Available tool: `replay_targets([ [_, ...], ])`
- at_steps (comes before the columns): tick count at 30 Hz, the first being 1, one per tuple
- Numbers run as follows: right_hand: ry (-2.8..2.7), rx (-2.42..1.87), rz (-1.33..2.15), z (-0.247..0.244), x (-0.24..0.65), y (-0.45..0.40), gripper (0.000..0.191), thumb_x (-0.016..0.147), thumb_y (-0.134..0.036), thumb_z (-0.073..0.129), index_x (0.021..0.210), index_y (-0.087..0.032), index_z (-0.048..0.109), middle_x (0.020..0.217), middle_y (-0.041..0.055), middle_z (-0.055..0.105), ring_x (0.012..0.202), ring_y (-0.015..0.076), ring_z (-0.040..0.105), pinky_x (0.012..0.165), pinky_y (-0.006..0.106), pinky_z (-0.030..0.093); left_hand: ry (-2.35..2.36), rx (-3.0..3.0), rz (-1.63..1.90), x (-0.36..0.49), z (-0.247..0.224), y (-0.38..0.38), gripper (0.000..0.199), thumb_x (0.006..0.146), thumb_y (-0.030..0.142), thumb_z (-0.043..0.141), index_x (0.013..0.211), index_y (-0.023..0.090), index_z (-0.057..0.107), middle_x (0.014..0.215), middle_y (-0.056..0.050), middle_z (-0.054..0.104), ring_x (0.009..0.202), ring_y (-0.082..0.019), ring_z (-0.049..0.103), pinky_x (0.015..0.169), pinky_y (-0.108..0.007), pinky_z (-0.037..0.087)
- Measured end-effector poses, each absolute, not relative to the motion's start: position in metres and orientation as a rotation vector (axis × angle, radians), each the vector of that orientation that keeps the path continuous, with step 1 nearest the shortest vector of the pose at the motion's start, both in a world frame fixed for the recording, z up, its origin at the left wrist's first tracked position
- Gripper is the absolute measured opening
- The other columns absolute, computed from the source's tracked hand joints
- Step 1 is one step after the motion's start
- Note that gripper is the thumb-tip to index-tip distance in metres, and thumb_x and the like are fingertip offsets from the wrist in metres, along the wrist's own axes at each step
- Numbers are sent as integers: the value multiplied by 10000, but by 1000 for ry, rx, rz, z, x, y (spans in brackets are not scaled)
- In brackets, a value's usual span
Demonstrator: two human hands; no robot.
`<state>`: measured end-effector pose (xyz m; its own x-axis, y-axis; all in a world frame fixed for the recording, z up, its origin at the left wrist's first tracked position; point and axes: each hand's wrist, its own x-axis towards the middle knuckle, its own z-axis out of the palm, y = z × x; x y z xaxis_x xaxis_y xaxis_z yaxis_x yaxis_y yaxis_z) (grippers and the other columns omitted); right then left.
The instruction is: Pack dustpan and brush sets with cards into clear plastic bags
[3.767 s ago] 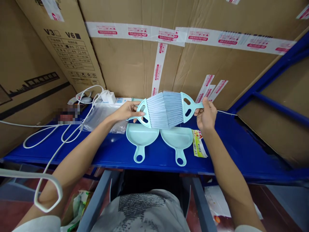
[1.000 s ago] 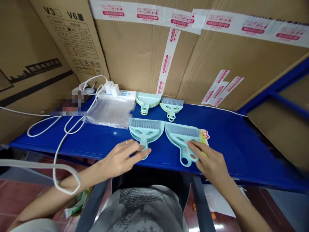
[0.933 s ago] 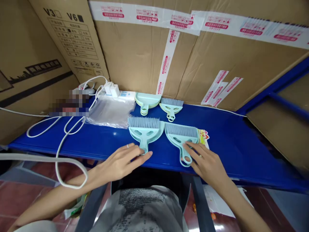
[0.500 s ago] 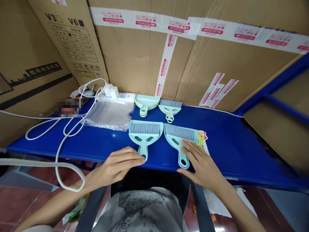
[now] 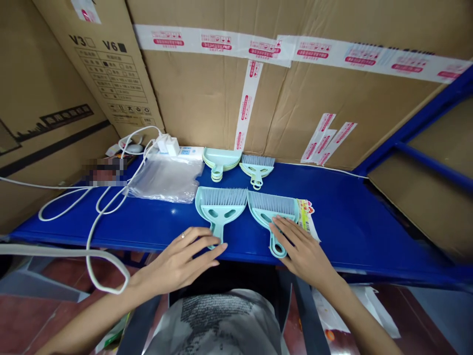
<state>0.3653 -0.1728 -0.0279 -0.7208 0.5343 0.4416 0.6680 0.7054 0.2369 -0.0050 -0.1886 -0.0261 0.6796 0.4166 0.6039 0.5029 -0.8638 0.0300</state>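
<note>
Two mint-green dustpan-and-brush sets lie side by side near the front of the blue table, bristles pointing away from me. My left hand (image 5: 188, 259) is at the handle end of the left brush (image 5: 220, 213), its fingers apart and partly covering the handle tip. Over the right brush (image 5: 268, 211) rests my right hand (image 5: 305, 249), fingers stretched across its body beside the handle loop. Each brush sits in its own dustpan; the left dustpan (image 5: 199, 203) touches the right dustpan (image 5: 252, 203) at the rim. A colourful printed card (image 5: 307, 219) sticks out beside the right set.
Stacked dustpans (image 5: 221, 159) and several stacked brushes (image 5: 257, 170) stand against the cardboard wall (image 5: 199, 88). Clear plastic bags (image 5: 166, 180) lie at the left, by a power strip (image 5: 190, 152) with white plugs. A white cable (image 5: 90, 231) loops over the table's front edge (image 5: 148, 241).
My left hand's fingers have spread and loosened at the left handle. My right hand has shifted slightly left over the right brush. The view has moved a little.
</note>
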Motion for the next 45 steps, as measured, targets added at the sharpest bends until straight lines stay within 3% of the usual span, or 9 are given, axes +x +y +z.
replay_targets([
  [3,-2553,-905,-576,-29,364,-172,630,955,8,506,1580,-69,516,1491,212,663,1466,337,579,1177,501,569,-842,-2763,-819,2,-27,-182,527,1051,285,659,1539,117,552,1501,-208,644,1483,-368,534,1111,-533,574],
  [5,-2545,-886,-596,-30,363,-171,736,937,57,464,1659,-71,402,1486,207,668,1455,331,590,1165,494,583,-879,-2741,-782,5,-30,-175,551,1078,274,603,1587,94,492,1586,-219,571,1545,-360,473,1157,-538,549],
  [10,-2552,-847,-619,-34,364,-171,865,937,111,412,1737,-57,130,1506,245,634,1465,345,568,1147,526,595,-825,-2698,-809,6,-39,-166,583,1073,232,605,1629,126,462,1558,-195,608,1482,-309,564,1188,-490,540],
  [16,-2553,-827,-640,-33,362,-171,832,989,99,425,1735,-48,87,1482,273,638,1454,363,570,1123,545,610,-739,-2621,-760,6,-44,-165,557,1040,261,680,1533,37,548,1499,-233,646,1460,-346,582,1171,-489,567],
  [27,-2576,-830,-699,-27,352,-169,827,1000,61,551,1724,-26,161,1492,271,625,1437,372,587,1157,521,587,-723,-2661,-783,8,-43,-160,519,1041,337,674,1436,8,599,1425,-269,677,1412,-388,616,1094,-513,621],
  [31,-2585,-834,-694,-28,352,-166,745,993,63,532,1692,-39,297,1488,255,641,1445,365,583,1160,515,586,-764,-2720,-828,9,-39,-161,471,1046,351,663,1387,29,620,1395,-255,682,1391,-366,629,1114,-492,607],
  [37,-2518,-847,-476,-32,358,-162,351,989,28,525,1288,-85,668,1399,221,719,1372,321,667,1104,479,634,-816,-2746,-846,9,-40,-163,485,1054,346,652,1439,59,586,1435,-240,658,1420,-353,604,1137,-500,590],
  [40,-2431,-882,-402,-32,362,-161,252,977,2,563,1140,-139,694,1346,205,742,1355,323,680,1082,505,646,-832,-2771,-868,8,-41,-163,497,1052,354,656,1456,75,574,1441,-234,654,1424,-349,601,1139,-508,589],
  [45,-2462,-787,-439,-28,364,-159,239,993,0,571,1143,-121,714,1250,188,783,1287,312,725,1084,478,648,-845,-2781,-884,7,-43,-163,495,1058,340,650,1475,91,556,1454,-225,645,1432,-348,593,1145,-509,583],
])
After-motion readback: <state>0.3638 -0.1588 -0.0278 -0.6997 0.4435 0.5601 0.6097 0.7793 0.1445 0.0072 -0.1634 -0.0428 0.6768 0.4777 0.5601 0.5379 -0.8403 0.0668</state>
